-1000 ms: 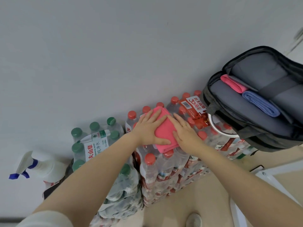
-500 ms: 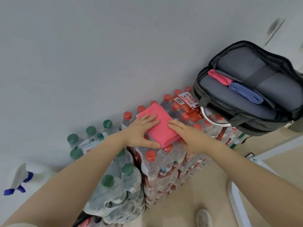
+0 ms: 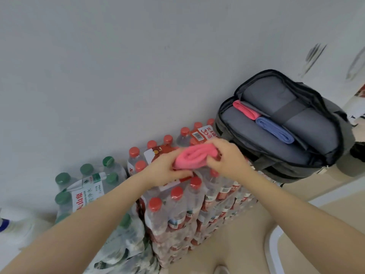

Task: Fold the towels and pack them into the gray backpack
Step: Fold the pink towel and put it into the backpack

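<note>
A folded pink towel (image 3: 194, 157) is lifted just above the red-capped bottle packs (image 3: 189, 198). My left hand (image 3: 167, 168) grips its left end from below. My right hand (image 3: 225, 155) curls over its right end. The gray backpack (image 3: 262, 143) stands open on the bottles to the right, leaning on the wall. Inside its main pocket sit a rolled pink towel (image 3: 245, 109) and a rolled blue towel (image 3: 274, 130) side by side.
Green-capped bottle packs (image 3: 88, 186) stand left of the red ones. A white spray bottle (image 3: 11, 222) is at the far left edge. A white wall (image 3: 138, 66) runs behind everything. Beige floor (image 3: 237, 244) lies below, with a white frame (image 3: 276, 248) at lower right.
The pink towel lay flat on the bottles under both palms; now both hands have gathered it into a thicker bundle and lifted it toward the backpack. The view has shifted left and down.
</note>
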